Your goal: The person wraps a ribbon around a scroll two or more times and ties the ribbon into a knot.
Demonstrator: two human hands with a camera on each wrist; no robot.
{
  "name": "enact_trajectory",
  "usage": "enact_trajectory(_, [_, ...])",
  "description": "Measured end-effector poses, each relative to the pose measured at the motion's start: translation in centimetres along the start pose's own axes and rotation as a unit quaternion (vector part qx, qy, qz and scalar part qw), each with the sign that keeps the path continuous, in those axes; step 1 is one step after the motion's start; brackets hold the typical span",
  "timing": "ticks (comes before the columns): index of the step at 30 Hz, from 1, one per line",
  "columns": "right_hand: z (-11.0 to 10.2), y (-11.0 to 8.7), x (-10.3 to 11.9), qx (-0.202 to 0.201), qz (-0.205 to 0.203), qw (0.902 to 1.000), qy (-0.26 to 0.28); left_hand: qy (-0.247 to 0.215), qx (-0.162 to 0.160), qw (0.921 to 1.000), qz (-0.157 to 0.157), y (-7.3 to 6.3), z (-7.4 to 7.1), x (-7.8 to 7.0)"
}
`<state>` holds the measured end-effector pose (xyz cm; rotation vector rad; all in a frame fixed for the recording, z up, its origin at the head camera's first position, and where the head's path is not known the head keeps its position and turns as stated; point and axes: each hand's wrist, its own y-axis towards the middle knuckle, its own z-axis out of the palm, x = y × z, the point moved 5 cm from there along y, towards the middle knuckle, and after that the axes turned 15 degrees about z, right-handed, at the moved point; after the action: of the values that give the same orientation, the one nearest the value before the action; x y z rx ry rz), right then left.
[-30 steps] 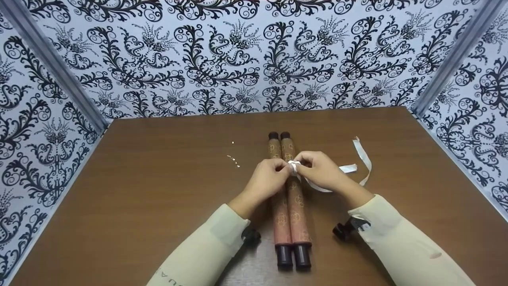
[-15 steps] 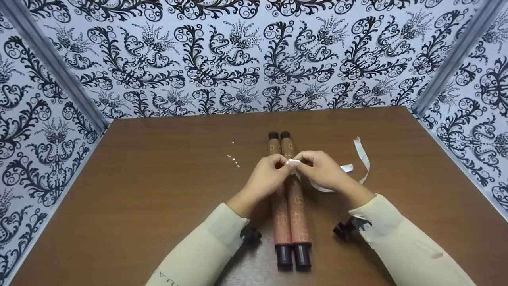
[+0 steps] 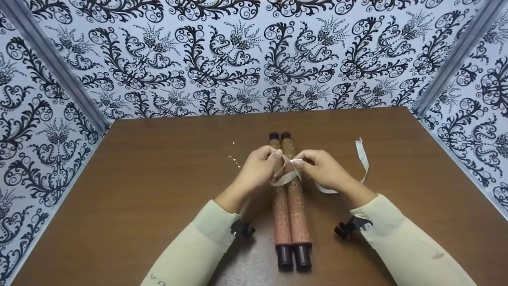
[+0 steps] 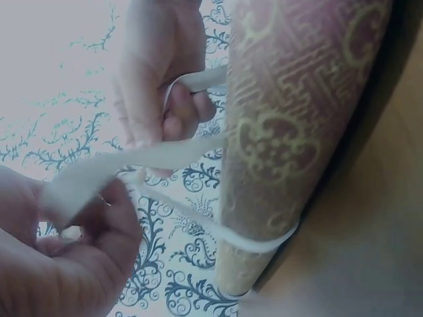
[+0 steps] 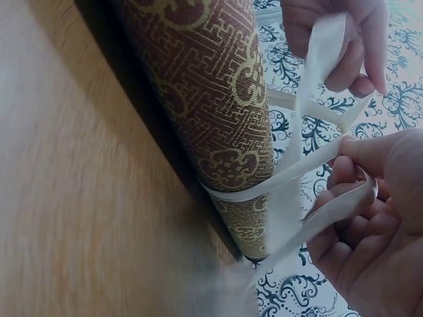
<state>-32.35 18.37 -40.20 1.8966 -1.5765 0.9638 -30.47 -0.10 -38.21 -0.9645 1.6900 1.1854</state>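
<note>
Though ribbon (image 3: pixel 285 181) rings the scroll (image 3: pixel 298 218), left fingers (image 3: pixel 276 153) and right fingers (image 3: pixel 300 164) pinch it, tying seemingly unfinished, tail (image 3: pixel 362 155) toward three o'clock.

White ribbon (image 5: pixel 291 174), gold-patterned rolls (image 3: pixel 297 218), brown table (image 3: pixel 158 190)

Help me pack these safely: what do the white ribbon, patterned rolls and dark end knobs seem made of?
White ribbon: probably satin-like fabric with a faint sheen; it is thin and curves loosely.
Patterned rolls: mostly matte outside, perhaps brocade or embossed paper, judging by the textured-looking gold motifs.
Dark end knobs: smooth and glossy with highlights, possibly plastic or lacquered wood.
</note>
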Motion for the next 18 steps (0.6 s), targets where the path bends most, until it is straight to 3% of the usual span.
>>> enact_trajectory(5, [-0.2,0.0,-0.3,0.000,0.021,0.9997,0.011,0.015,0.008,0.9998,-0.007,-0.1,-1.4,0.1])
enact_trajectory(9, [-0.5,0.1,-0.2,-0.011,0.008,0.9999,0.002,0.067,0.019,0.9976,0.001,-0.2,-3.1,0.2])
enact_trajectory(13, [-0.8,0.2,-0.2,-0.014,-0.004,0.9999,-0.004,0.149,0.027,0.9882,0.019,-0.5,-4.9,0.1])
enact_trajectory(18, [-0.8,0.4,-0.8,0.003,0.024,0.9997,0.004,0.200,0.035,0.9786,0.030,-1.2,-6.6,0.9])
